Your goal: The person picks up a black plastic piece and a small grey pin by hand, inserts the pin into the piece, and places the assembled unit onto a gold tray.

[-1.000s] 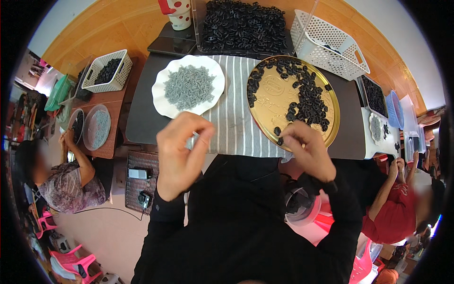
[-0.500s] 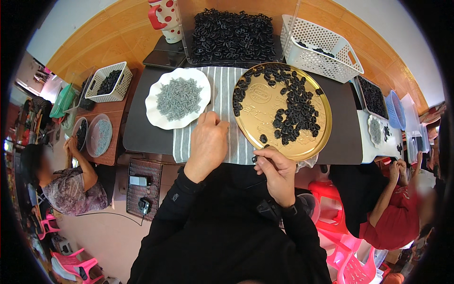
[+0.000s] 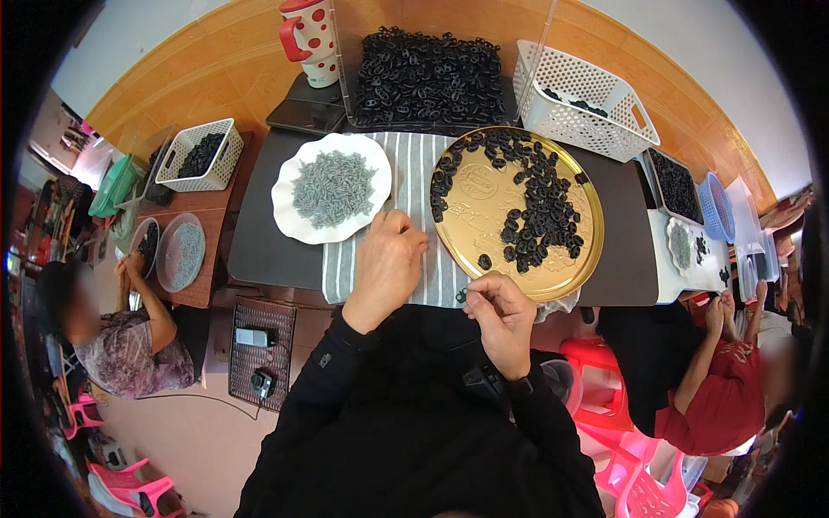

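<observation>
My right hand (image 3: 504, 324) pinches a small black plastic piece (image 3: 462, 296) between thumb and fingers, just off the table's front edge. My left hand (image 3: 385, 269) is closed over the grey-and-white striped cloth (image 3: 344, 274), fingertips together; whatever they hold, if anything, is hidden. Beside it stands a white wavy-edged plate (image 3: 283, 216) heaped with small grey screws (image 3: 334, 190). To the right, a round gold tray (image 3: 473, 223) rests partly on the cloth. Loose black plastic pieces (image 3: 540, 229) with holes are spread over it.
Behind stand a clear bin of black pieces (image 3: 429, 82), a white perforated basket (image 3: 596, 125) and a spotted tumbler (image 3: 318, 43). People work on both sides, a person in red (image 3: 712, 397) at right and one in a patterned top (image 3: 134, 350) at left. Red stools (image 3: 604, 367) stand at lower right.
The view has shifted slightly, so the table items appear lower. Both hands keep nearly the same pose, and the black piece stays in my right fingertips.
</observation>
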